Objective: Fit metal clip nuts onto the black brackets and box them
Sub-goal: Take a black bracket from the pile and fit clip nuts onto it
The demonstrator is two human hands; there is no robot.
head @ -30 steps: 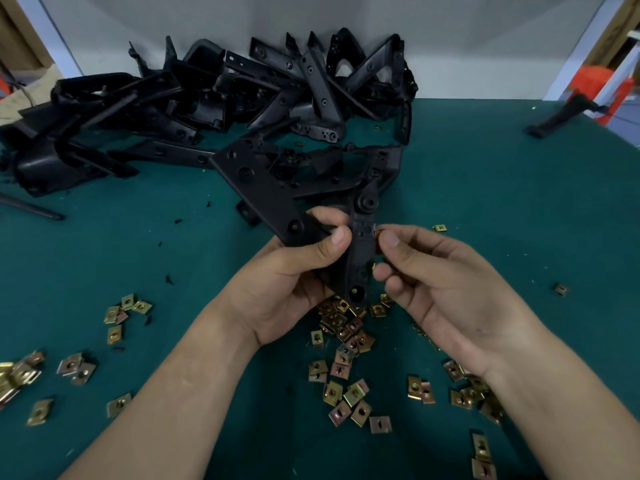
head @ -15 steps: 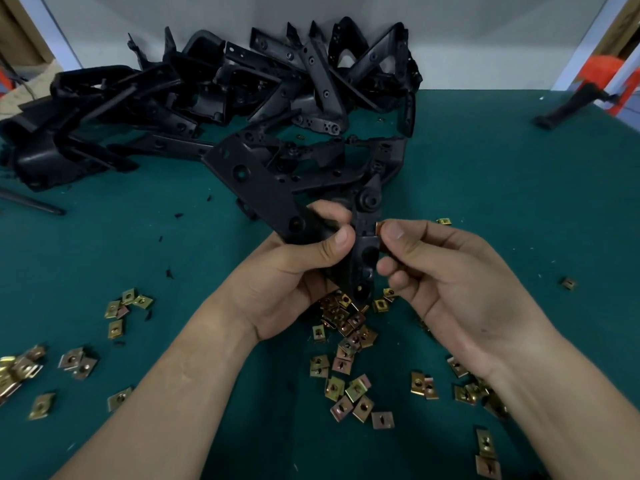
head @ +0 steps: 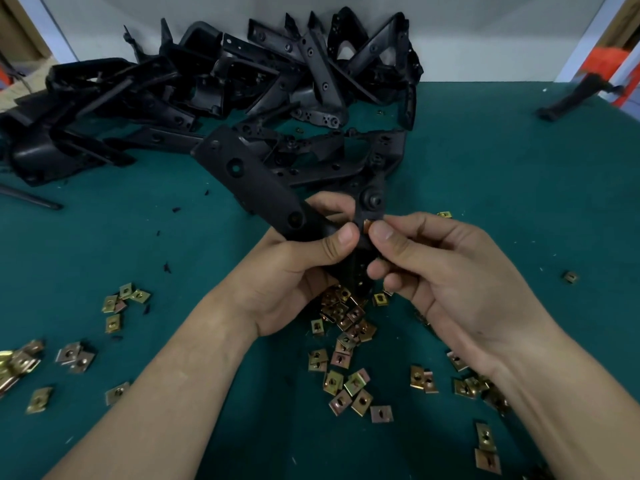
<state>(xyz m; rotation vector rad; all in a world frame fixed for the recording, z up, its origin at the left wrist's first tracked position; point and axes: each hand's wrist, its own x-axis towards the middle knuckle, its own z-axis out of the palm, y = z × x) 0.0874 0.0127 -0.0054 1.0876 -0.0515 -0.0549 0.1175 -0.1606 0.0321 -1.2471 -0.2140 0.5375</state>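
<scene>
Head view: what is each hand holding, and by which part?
The left hand grips the black angled bracket around its middle bend; the right hand pinches a brass-coloured metal clip nut by its outer end, at the bracket's edge.

We see an assembly workshop — black brackets [head: 318, 67] heaped beyond the fingers [head: 341, 237], clip nuts [head: 333, 382] strewn beneath them on a green tabletop [head: 502, 174].

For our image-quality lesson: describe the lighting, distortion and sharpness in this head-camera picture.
Head view: dim, even light with soft shadows on the table; wide-angle distortion leans the white post; the bracket pile loses detail in black; the clip nuts glint.
</scene>
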